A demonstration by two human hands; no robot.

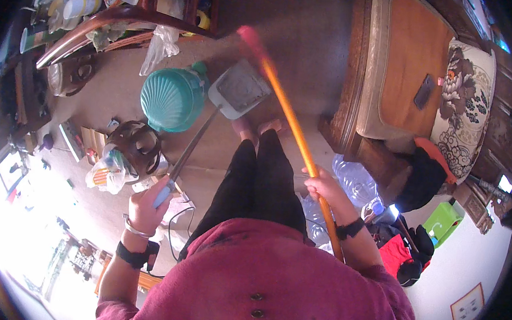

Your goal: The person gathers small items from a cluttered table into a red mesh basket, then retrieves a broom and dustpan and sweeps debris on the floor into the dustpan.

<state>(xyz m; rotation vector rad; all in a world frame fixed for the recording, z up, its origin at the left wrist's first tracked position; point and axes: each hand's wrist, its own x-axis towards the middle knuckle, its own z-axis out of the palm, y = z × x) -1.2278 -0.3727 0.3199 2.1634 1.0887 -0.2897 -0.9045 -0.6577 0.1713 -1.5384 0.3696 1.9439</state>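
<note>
My left hand (pixel 147 208) is closed around the pale grip of a long-handled dustpan (pixel 186 151). Its grey pan (pixel 238 88) rests on the floor just beyond my feet, with dusty marks inside. In my right hand (pixel 331 193) is an orange pole (pixel 295 123), probably a broom's, slanting up past the pan's right side. The pole's pinkish-red far end (pixel 251 38) is blurred, and I cannot make out bristles there. Left of the pan, close to it, stands a teal bin (pixel 171 100) with a shell-ribbed lid.
A wooden table (pixel 102 16) loaded with bags and containers is at upper left. Dark stools (pixel 136 146) stand on the left, one bearing a plastic bag (pixel 110 173). On the right are a cushioned wooden sofa (pixel 411 64) with a phone (pixel 424 92) and a large plastic bottle (pixel 358 181).
</note>
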